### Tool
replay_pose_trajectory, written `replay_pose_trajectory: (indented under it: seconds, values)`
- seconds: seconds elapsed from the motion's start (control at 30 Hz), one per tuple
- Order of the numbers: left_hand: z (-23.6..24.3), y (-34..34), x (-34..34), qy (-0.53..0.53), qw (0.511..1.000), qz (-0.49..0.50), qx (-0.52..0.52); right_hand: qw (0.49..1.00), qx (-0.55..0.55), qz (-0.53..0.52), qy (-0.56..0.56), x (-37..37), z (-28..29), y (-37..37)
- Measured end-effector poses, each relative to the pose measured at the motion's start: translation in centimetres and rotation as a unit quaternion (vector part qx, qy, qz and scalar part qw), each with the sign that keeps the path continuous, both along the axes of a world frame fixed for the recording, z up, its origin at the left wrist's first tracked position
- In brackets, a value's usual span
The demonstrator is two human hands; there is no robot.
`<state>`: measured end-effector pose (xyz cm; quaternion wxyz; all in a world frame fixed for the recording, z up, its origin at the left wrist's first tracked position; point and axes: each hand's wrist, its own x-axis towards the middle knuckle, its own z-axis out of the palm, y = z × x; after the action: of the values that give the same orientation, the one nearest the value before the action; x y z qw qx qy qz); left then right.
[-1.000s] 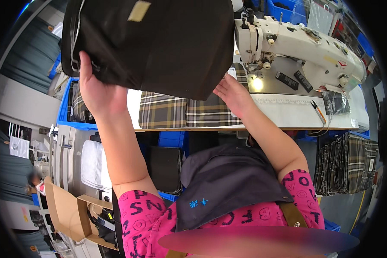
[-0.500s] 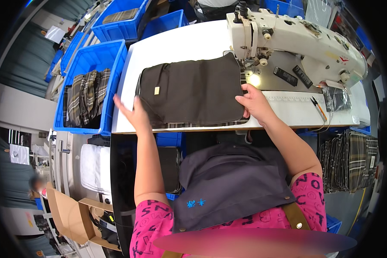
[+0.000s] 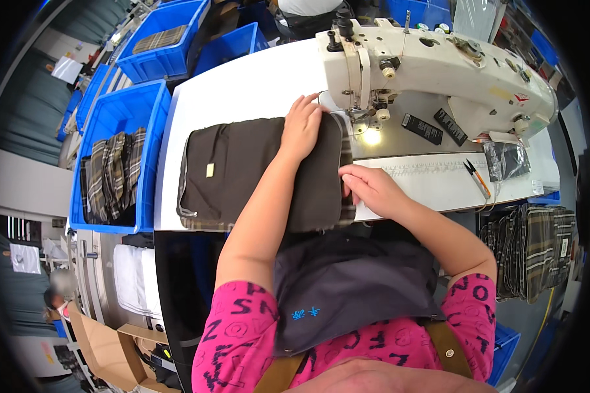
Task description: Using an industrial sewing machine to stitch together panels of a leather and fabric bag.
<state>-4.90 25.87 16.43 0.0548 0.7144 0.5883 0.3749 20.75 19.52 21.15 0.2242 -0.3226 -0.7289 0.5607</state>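
Across a dark fabric piece (image 3: 242,154) on the white table (image 3: 255,82), a person's left grip (image 3: 300,131) lies flat, fingers extended; at the right edge, the right grip (image 3: 372,188) curls, its hold impossible to tell. A sewing machine (image 3: 432,59) stands at right, a blue bin (image 3: 128,110) at left.

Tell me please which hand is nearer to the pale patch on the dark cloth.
Left. The left hand lies on the dark cloth, right of the pale patch; the right hand is farther right, at the cloth's edge.
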Motion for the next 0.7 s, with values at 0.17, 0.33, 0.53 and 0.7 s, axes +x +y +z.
replay_pose_trajectory:
  seconds: [0.17,0.33,0.53,0.7]
  values:
    - [2.3,-4.4,0.9,-0.147,0.989,-0.028,-0.005,0.827,0.539,0.128,-0.093,0.5,0.4,4.0]
    - [2.8,-5.6,1.5,-0.236,0.964,0.041,-0.119,0.782,0.6,0.137,-0.1,-0.5,-0.1,4.5]
    - [3.6,-4.5,2.0,-0.012,0.993,0.02,-0.112,0.731,0.653,0.179,-0.086,-0.6,-1.3,3.2]
    - [5.6,-3.2,2.5,0.115,0.983,0.005,-0.145,0.75,0.635,0.155,-0.1,0.1,-1.4,3.1]
